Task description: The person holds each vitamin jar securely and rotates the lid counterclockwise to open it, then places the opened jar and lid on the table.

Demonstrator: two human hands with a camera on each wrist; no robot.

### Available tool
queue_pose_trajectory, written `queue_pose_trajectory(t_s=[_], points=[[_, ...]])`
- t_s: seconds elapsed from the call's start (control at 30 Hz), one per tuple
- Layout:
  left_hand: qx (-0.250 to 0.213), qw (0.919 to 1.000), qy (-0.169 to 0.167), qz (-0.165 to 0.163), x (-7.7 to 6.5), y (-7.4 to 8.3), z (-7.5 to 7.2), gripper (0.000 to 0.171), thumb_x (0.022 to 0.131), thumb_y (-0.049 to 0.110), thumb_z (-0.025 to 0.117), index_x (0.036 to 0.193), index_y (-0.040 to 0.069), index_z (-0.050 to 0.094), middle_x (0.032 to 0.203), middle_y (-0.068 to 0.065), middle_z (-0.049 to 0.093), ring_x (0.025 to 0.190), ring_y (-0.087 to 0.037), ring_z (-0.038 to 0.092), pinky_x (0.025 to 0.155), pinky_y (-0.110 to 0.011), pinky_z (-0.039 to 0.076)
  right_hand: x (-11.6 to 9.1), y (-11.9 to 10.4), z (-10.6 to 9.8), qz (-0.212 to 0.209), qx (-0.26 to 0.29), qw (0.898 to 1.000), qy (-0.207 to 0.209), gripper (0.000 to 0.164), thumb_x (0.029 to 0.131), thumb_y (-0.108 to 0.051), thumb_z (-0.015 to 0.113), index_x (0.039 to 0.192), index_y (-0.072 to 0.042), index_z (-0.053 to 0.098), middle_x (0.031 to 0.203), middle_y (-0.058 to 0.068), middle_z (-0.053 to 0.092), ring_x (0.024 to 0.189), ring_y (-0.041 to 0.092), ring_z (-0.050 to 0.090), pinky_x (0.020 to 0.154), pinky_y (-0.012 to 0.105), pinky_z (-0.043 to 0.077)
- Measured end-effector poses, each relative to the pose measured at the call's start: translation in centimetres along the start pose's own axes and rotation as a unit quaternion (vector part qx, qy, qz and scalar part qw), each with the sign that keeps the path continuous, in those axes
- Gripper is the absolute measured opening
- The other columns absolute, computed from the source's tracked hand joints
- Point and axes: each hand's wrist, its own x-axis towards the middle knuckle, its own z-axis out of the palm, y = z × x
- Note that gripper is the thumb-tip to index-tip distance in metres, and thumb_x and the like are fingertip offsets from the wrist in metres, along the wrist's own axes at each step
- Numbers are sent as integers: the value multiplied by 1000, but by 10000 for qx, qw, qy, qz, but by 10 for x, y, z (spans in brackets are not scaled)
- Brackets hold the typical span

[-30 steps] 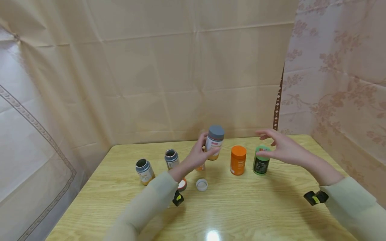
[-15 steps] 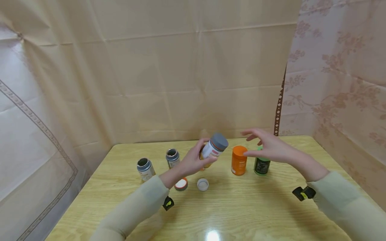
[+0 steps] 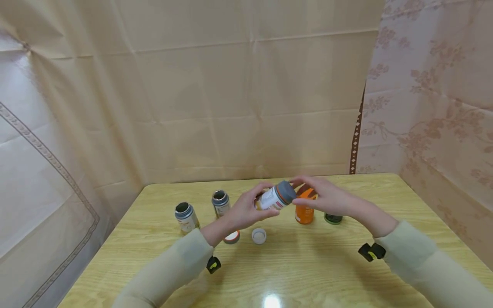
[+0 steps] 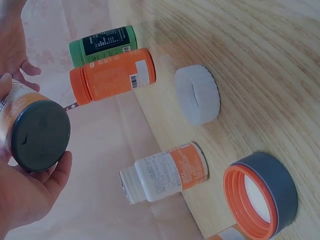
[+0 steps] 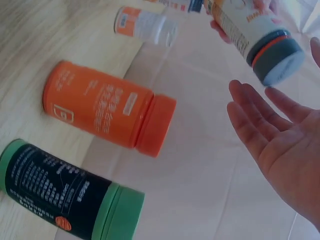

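My left hand (image 3: 242,210) grips a white-and-amber supplement bottle (image 3: 269,199) above the table, tilted so that its grey screw cap (image 3: 287,192) points right. The bottle's dark base (image 4: 41,136) shows in the left wrist view. My right hand (image 3: 329,196) hovers with spread, gently bent fingers around the cap end. In the right wrist view a small gap shows between those fingers and the capped end, and nothing lies in the palm. Behind the right hand stands an orange bottle (image 3: 304,214), partly covered by it.
Two uncapped bottles, one nearer (image 3: 188,219) and one farther (image 3: 221,204), stand left. A small uncapped white-and-orange bottle (image 4: 170,172) stands behind the left hand. A white cap (image 3: 259,235) and a grey-orange cap (image 3: 231,237) lie in front. A green bottle (image 5: 65,192) stands right.
The left hand has lowered the bottle and tipped its cap to the right. From above the green bottle, the right hand has moved left to the cap end.
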Motion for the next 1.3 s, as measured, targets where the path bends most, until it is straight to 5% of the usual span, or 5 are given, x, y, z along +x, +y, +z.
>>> queue_pose_trajectory(t_s=[0.4, 0.9, 1.3], points=[[55, 9999, -69, 86, -3, 1, 4, 57, 82, 27, 80, 133, 20, 55, 107, 3, 61, 86, -14, 58, 68, -28, 51, 3, -3, 15, -38, 11, 10000, -83, 47, 92, -33, 68, 128, -7, 52, 100, 2, 62, 91, 17, 61, 78, 35, 54], [574, 9977, 97, 333, -8, -2, 5, 56, 79, 32, 83, 128, 19, 60, 106, 4, 64, 79, -10, 59, 62, -26, 50, 2, -1, 21, -503, 102, 9985, -186, 43, 93, -25, 67, 126, 0, 53, 101, 4, 65, 90, 16, 63, 77, 32, 54], [542, 9979, -143, 332, -9, -7, 0, 56, 79, 29, 82, 129, 16, 61, 106, 3, 65, 78, -10, 60, 63, -26, 51, 5, 2, 24, -792, -134, 9964, -285, 44, 93, -22, 68, 128, -1, 52, 103, 5, 63, 93, 18, 64, 79, 35, 54]])
